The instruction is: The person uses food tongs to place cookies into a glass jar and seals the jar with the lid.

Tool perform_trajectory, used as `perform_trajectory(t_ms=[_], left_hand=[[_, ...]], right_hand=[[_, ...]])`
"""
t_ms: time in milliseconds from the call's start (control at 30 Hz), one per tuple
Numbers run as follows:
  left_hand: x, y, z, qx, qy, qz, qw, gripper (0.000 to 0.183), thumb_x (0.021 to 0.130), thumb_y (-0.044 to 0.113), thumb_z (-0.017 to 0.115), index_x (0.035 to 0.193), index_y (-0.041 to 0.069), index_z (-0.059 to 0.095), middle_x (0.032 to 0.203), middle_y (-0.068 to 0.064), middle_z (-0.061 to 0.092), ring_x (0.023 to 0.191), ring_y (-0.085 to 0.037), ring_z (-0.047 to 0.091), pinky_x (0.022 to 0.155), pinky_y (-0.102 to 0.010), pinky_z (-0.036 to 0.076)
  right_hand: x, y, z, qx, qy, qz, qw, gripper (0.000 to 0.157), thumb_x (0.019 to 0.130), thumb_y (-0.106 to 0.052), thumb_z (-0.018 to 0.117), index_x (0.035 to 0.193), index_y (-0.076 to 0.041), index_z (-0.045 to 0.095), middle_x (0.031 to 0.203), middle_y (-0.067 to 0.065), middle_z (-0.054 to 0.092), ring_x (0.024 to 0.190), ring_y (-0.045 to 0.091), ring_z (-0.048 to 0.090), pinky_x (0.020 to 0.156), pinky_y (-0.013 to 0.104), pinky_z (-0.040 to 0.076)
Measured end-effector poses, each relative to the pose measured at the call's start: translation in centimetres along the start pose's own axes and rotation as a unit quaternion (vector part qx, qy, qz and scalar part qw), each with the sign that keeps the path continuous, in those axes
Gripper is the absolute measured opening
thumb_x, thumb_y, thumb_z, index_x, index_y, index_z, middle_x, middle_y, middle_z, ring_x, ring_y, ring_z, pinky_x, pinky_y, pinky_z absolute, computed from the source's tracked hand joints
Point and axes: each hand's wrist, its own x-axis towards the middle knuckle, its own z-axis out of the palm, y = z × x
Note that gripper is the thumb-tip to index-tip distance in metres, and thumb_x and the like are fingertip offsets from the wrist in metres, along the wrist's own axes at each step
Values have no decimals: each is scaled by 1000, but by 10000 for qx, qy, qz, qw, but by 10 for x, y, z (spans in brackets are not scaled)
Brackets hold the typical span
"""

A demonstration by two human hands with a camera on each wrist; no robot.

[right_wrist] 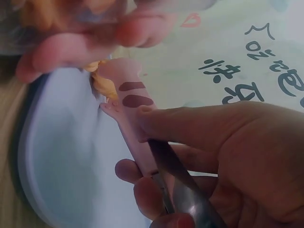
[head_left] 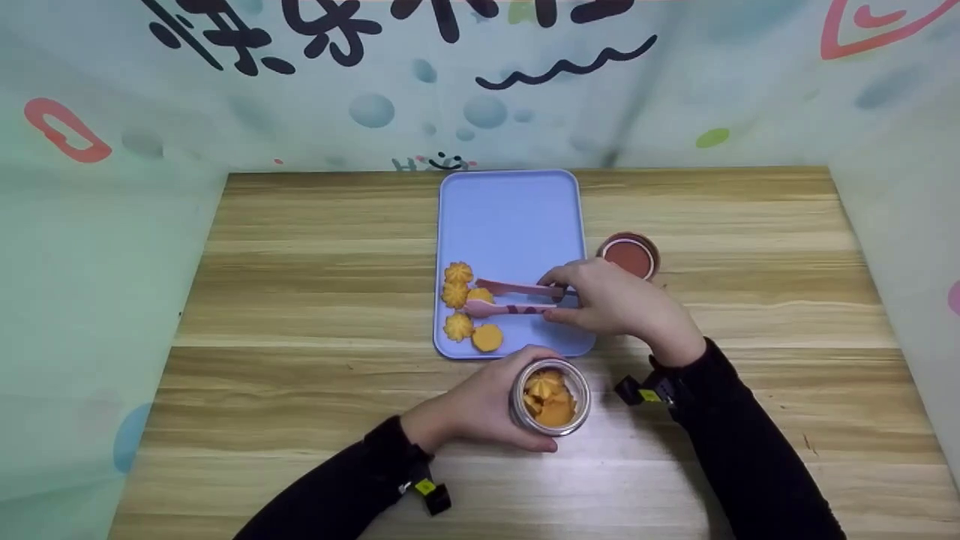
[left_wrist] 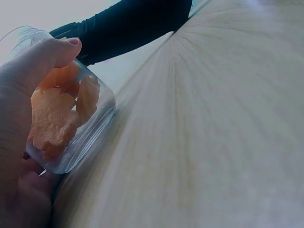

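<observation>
The right hand (head_left: pixel 619 300) grips the tongs (head_left: pixel 514 309) by their metal handle, thumb on one arm, fingers curled beneath the other; part of the handle is hidden in the palm. The arms are pink, the near one marked with dark ovals, and their paw-shaped tips stand apart over the tray, on either side of a cookie (head_left: pixel 480 295) that they partly cover; whether they touch it I cannot tell. The left hand (head_left: pixel 487 409) is wrapped round the jar (left_wrist: pixel 97 137), clear and smooth-walled, tilted in the left wrist view, with cookies inside; its fingers hide much of the wall.

Four more cookies lie along the left of the blue tray (head_left: pixel 510 217), three ridged like rosettes and one smooth and round. The tray has rounded corners and a raised rim. Just beside it sits the brown lid (head_left: pixel 628 257) with a pale ring, partly covered by the right hand. Beneath is the wood-grained table (head_left: pixel 315 300).

Behind hangs the backdrop (head_left: pixel 300 127), with large black Chinese characters, the first two apparently 快乐, cut off at the top. Small pale letters, including an H, sit by a smiling face.
</observation>
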Motion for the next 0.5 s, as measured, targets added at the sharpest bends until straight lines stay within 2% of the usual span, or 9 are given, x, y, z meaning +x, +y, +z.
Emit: perform_trajectory(t_ms=[500], left_hand=[[1, 1, 0, -30, 8, 47, 10000, 100, 57, 54, 85, 138, 26, 35, 131, 17, 50, 120, -2, 50, 108, -26, 40]], right_hand=[[-4, -3, -5, -81, -72, -150, 9998, 18, 88, -32, 66, 98, -17, 68, 86, -5, 67, 77, 15, 62, 69, 31, 50]])
